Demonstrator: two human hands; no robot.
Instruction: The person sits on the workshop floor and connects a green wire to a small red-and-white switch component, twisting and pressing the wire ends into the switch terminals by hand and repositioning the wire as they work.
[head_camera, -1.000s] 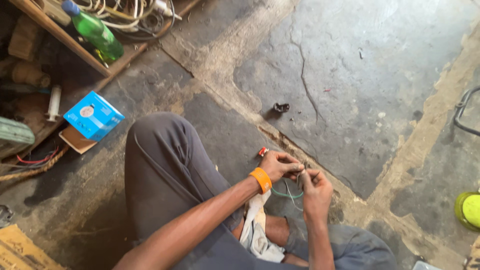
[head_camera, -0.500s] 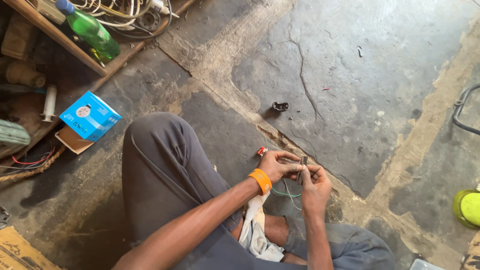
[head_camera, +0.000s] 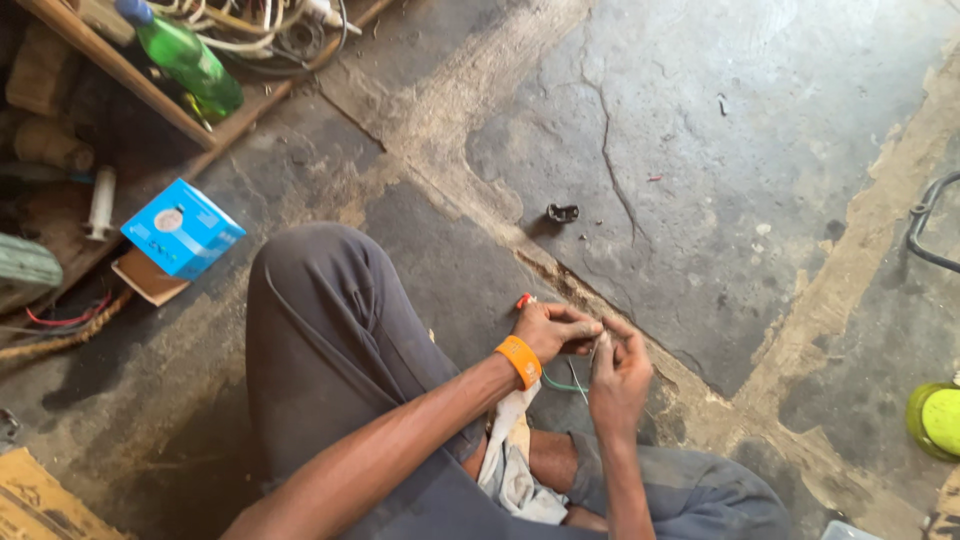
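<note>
The work on the thin green wire looks only partly done: left hand and right hand both pinch its end with closed fingers, low above the cracked floor.

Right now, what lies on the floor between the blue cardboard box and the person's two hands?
Head view: the person's raised knee in dark grey trousers lies between blue cardboard box and hands.

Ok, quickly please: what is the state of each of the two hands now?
Left hand: closed, fingers pinching a thin green wire together with the other hand.
Right hand: closed on the same wire, fingertips meeting the left ones.
</note>
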